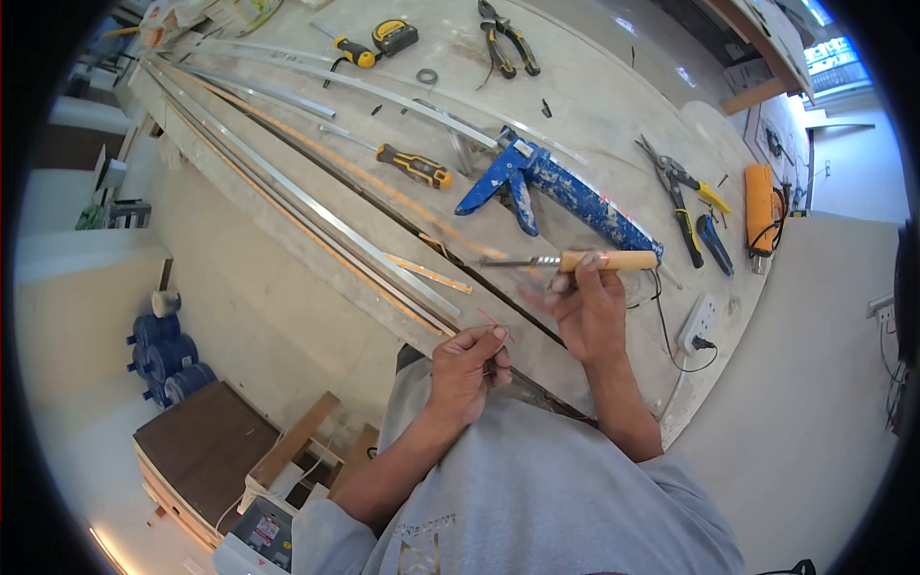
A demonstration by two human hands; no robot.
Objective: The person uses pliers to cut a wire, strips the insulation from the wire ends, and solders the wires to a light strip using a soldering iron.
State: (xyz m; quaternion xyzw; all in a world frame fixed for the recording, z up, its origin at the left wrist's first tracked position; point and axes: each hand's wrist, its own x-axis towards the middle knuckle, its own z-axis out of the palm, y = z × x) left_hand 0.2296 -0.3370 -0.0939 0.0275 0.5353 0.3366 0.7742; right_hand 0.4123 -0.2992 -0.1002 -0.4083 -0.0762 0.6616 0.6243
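My right hand (591,321) is closed around the wooden handle of a soldering iron (621,260), whose metal tip points left over the workbench. Its dark cord hangs down behind my wrist. Near the bench's front edge, my left hand (462,376) pinches a thin red wire (487,314) between thumb and fingers; the wire's lower part is hidden by the hand. A short orange-and-white strip (429,272) lies just beyond my left hand, across a long metal profile (316,201). Behind the iron rests a blue caulking gun (585,196), spattered with white.
On the workbench (594,105) lie a screwdriver (414,166), a tape measure (394,36), pliers (508,43), snips (678,192), a utility knife (714,244) and an orange heat gun (760,206). A white power strip (698,323) sits at the right edge. Long profiles run to the far left.
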